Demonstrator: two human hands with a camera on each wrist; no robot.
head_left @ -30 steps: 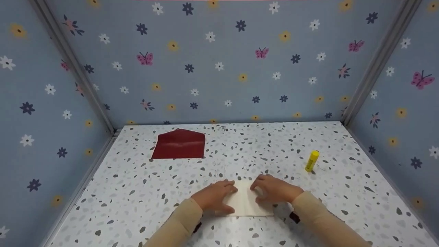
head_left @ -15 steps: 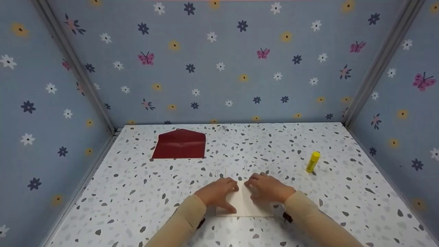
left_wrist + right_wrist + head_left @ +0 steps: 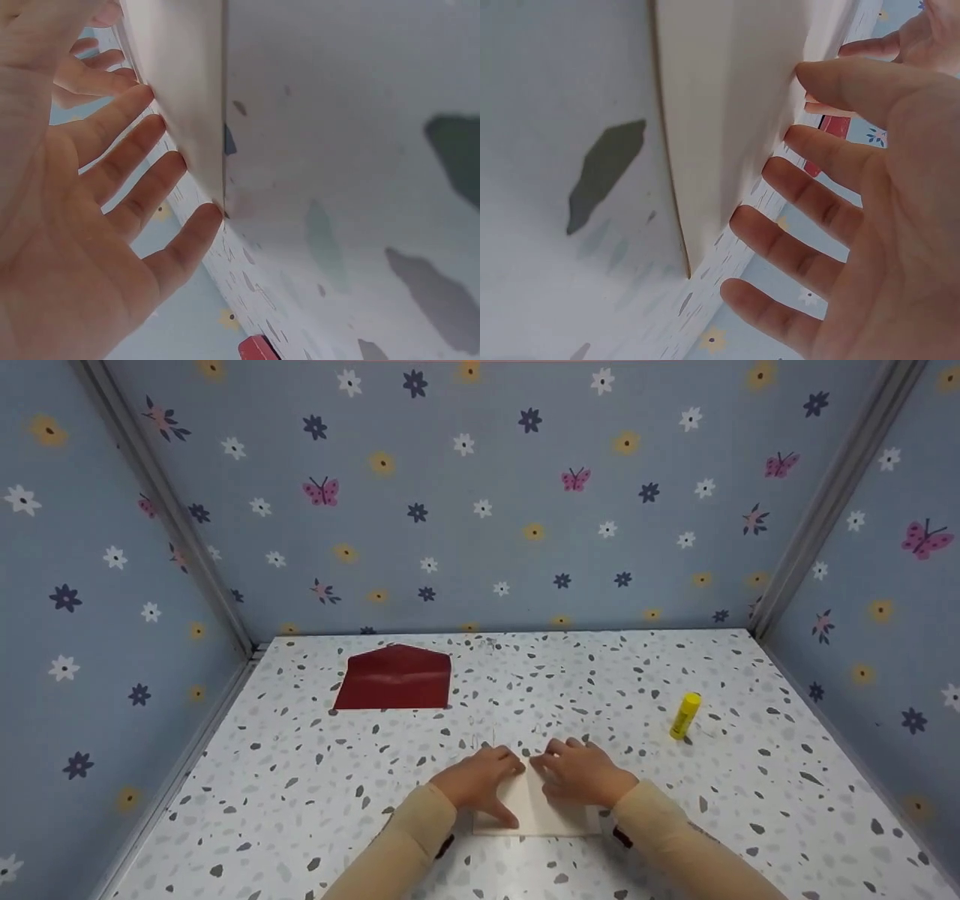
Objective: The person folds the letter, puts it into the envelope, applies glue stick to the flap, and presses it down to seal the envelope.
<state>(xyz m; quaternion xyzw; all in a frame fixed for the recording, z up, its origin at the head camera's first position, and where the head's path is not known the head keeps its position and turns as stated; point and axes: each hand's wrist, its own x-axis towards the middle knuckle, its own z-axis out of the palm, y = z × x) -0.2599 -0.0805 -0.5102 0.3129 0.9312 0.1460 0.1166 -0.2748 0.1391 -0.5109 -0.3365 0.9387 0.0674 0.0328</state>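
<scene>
A cream sheet of paper (image 3: 534, 816) with a crease down its middle lies near the front of the table. My left hand (image 3: 484, 781) is over its left part, the fingers spread and the thumb on the paper toward the near edge. On the right part, close to the crease, rests my right hand (image 3: 583, 775) with its fingertips down on the sheet. In the left wrist view, the fingertips of the left hand (image 3: 90, 217) meet the paper (image 3: 191, 97) along its surface. The right wrist view has the extended fingers of the right hand (image 3: 855, 187) at the paper (image 3: 705, 97).
Farther back on the left lies a dark red envelope (image 3: 394, 686) with its flap pointing away. A yellow glue stick (image 3: 685, 717) stands at the right on the speckled white table (image 3: 300, 810). Flowered blue panels (image 3: 480, 532) enclose the table at the back and sides.
My right hand has slid left across the paper toward the crease, so the hands are closer together. The left hand has shifted slightly right. Envelope and glue stick stay put.
</scene>
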